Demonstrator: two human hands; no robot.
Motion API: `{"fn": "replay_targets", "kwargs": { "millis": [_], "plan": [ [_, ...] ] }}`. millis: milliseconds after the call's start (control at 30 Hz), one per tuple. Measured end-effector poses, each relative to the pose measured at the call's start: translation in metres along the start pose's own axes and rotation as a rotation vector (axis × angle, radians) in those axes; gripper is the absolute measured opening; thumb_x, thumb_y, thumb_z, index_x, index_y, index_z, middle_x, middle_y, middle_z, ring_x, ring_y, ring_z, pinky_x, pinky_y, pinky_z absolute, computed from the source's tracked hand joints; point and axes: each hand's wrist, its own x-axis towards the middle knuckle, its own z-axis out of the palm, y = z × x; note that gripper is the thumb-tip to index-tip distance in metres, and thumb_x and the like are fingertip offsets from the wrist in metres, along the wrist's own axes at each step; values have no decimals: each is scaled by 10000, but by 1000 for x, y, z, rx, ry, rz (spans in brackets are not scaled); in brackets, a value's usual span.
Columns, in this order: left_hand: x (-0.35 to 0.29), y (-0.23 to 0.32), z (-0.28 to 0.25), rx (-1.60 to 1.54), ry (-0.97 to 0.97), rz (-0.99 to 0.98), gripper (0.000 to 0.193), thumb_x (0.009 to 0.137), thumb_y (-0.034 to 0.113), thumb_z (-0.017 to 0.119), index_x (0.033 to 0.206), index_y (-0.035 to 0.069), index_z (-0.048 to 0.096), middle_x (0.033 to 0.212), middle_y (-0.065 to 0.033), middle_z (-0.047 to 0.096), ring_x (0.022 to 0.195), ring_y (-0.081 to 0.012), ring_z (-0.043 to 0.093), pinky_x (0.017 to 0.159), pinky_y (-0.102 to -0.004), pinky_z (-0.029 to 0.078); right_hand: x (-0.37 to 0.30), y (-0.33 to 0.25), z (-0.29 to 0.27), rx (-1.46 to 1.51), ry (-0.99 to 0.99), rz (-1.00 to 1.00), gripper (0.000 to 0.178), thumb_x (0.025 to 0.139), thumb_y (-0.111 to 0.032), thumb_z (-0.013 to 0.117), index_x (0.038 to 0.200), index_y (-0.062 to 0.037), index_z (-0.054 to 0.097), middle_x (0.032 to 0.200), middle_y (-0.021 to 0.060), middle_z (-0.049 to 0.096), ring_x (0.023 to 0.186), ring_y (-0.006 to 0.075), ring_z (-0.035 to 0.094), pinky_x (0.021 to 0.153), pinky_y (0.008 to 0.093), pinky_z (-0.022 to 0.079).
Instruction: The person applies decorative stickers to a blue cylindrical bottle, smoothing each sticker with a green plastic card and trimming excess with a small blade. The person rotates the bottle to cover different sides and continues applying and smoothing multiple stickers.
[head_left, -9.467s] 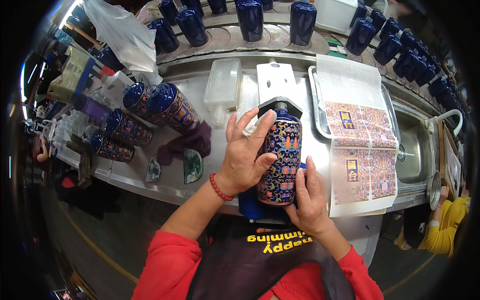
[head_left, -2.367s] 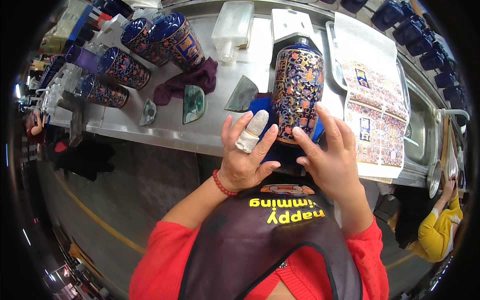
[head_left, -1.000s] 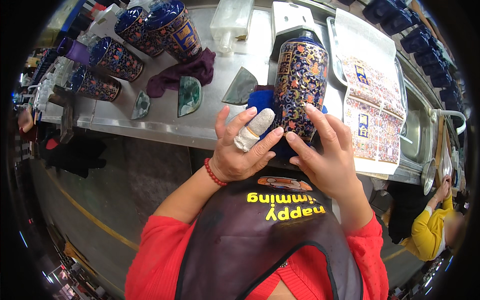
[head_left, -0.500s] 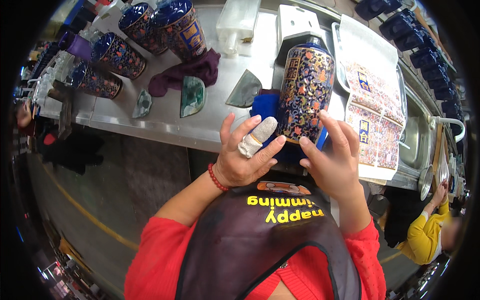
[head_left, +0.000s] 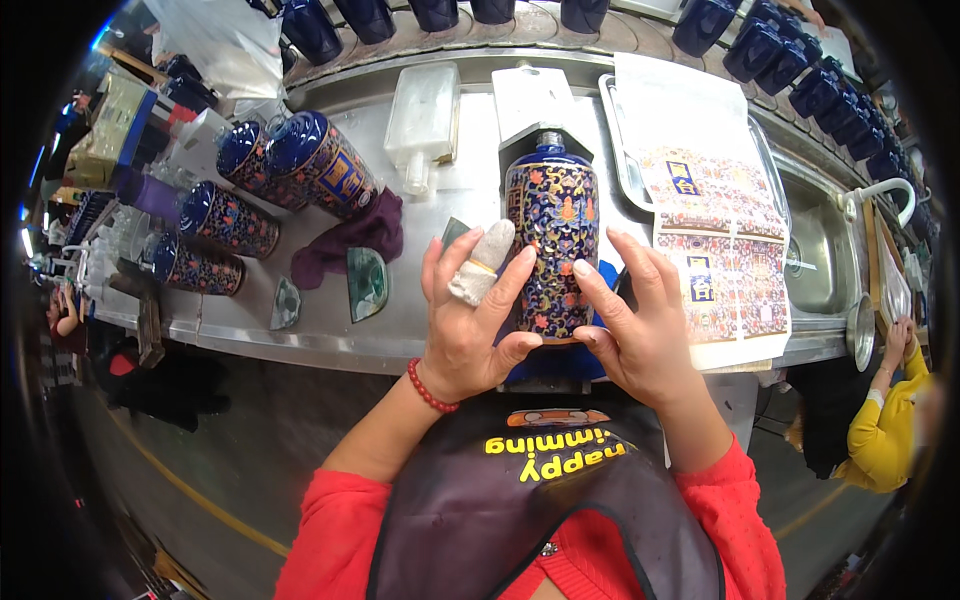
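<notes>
A dark blue bottle with a colourful flower pattern lies before me, its neck pointing away. Under it shows blue cloth, and a dark angled support is behind its neck. My left hand is at the bottle's left side, fingers spread, index fingertip against the pattern and thumb near the base. One of its fingers wears a greyish cloth cover with a yellow band. My right hand is open on the other side, index fingertip on the patterned face, thumb by the base edge.
Printed pattern sheets lie on a tray at right, beside a sink. Green scraper pieces, a purple cloth, several patterned bottles and a clear block-shaped bottle occupy the left. A person in yellow works far right.
The bottle has turned, so its gold-framed panel moved to the left edge. My right index finger has come onto its face. The whole view has shifted.
</notes>
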Motion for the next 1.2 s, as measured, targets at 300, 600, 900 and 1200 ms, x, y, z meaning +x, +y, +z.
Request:
{"fn": "replay_targets", "kwargs": {
  "millis": [300, 600, 900, 1200],
  "plan": [
    [42, 0, -3, 126, -67, 75, 789, 1022, 688, 391, 1442, 57, 609, 1448, -169, 600, 1390, -373, 434, 1217, -589, 122, 12, 14, 4, 85, 29, 47, 509, 967, -408, 673, 1382, -114, 654, 1534, 241, 451, 1317, 443, 472, 1104, 535, 401],
    [70, -2, -6, 248, -139, 112, 805, 992, 680, 456, 1459, 35, 575, 1457, -148, 590, 1400, -351, 420, 1195, -645, 126, 27, 29, 12, 105, 89, 85, 612, 865, -266, 771, 1421, -72, 602, 1494, 220, 473, 1256, 406, 494, 1052, 507, 438],
    [73, -9, -4, 104, -149, 44, 864, 995, 644, 511, 1505, -53, 479, 1465, -274, 542, 1394, -425, 469, 1205, -624, 178, 29, 39, 26, 171, 80, 132, 677, 880, -281, 759, 1446, 21, 541, 1458, 238, 496, 1243, 415, 503, 1062, 498, 443],
    [71, -13, 3, -189, -175, -50, 907, 1010, 572, 562, 1544, -128, 344, 1518, -384, 414, 1428, -517, 413, 1199, -509, 317, 30, 42, 28, 214, 77, 124, 692, 889, -274, 754, 1459, 40, 519, 1451, 246, 500, 1232, 415, 511, 1055, 500, 445]
  ]
}}
